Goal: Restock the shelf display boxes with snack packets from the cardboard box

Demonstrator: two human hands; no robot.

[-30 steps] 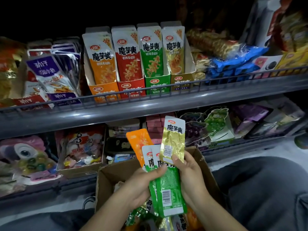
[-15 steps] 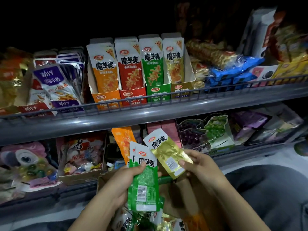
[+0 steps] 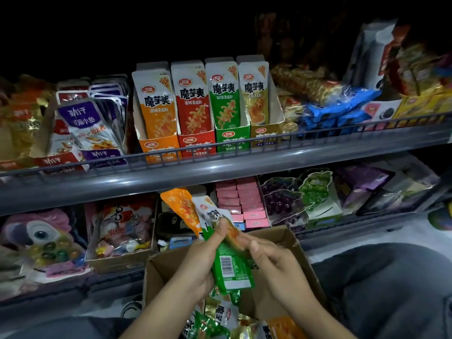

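Left hand [image 3: 200,263] is closed around a fan of snack packets [image 3: 230,263] above the cardboard box [image 3: 288,243]: green one in front with its barcode facing the camera, an orange one [image 3: 182,209] poking out up-left, a white-topped one between them. Long axes run roughly vertical, tops tilted left toward the shelf. Left thumb [image 3: 221,226] presses across the front of the fan.

Right hand [image 3: 271,260] sits just right of the fan, fingers curled, fingertips at the packets' right edge on a blurred orange-gold strip; cannot tell if it is actually pinching it or just touching.

4 display boxes stand side by side on the upper shelf [image 3: 220,167]: orange box [image 3: 159,149], red box [image 3: 195,144], green box [image 3: 232,139], gold box [image 3: 265,135]. All lie up and away from the hands, green box almost straight above the fan.

Judgement: sorting by colour, placing not yet begun. Right hand is nearer the gold and green boxes, so it likely lifts 1 packet upright into a matching slot. More packets lie loose in the cardboard box.
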